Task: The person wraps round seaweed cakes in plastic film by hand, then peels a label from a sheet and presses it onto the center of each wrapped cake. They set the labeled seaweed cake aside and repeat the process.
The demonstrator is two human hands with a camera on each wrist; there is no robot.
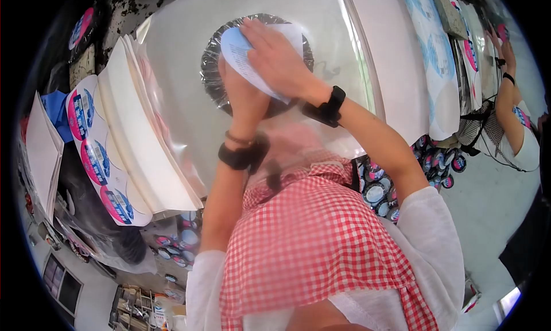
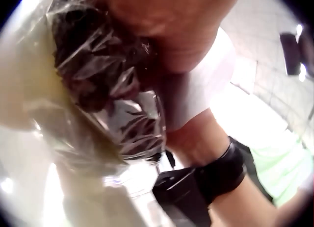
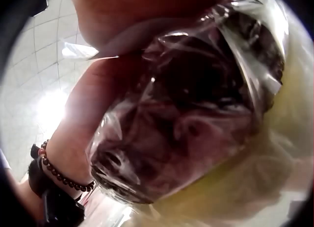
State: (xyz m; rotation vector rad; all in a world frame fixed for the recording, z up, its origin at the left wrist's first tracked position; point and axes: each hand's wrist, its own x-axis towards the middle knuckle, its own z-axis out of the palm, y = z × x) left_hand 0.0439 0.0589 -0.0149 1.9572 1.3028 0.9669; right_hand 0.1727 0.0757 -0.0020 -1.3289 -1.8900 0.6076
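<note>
The right grip [image 1: 278,58] lies flat, its fingers extended close together and pressing on a blue-and-white paper [image 1: 293,34] printed with small text. The left grip [image 1: 245,96] reaches up beside it, partly covered by the same paper; whether its fingers pinch anything I cannot tell.

The paper rests over a round, dark package [image 1: 213,73] in crinkled clear plastic, whose rim shows on both sides of the paper. Both wrist views show the wrap close up, glossy and creased, just beneath the hands. The package sits on a pale, shiny desk [image 1: 172,50], in front of the person.

Each wrist carries a black band, and a beaded bracelet [image 3: 64,179] circles the left one. On the desk's left side lie a stack of white sheets [image 1: 123,113] and, just beside it, a strip of pink-and-blue labels [image 1: 94,159]. On the right is a broad pale sheet [image 1: 396,61], with blue-and-white printed sheets [image 1: 437,55] next to it.

Nearer the body comes a red-and-white checked apron [image 1: 321,228] over white sleeves. Below the desk's level, many small round packs [image 1: 439,162] lie heaped. At the far right, another person's arm [image 1: 508,101] shows.
</note>
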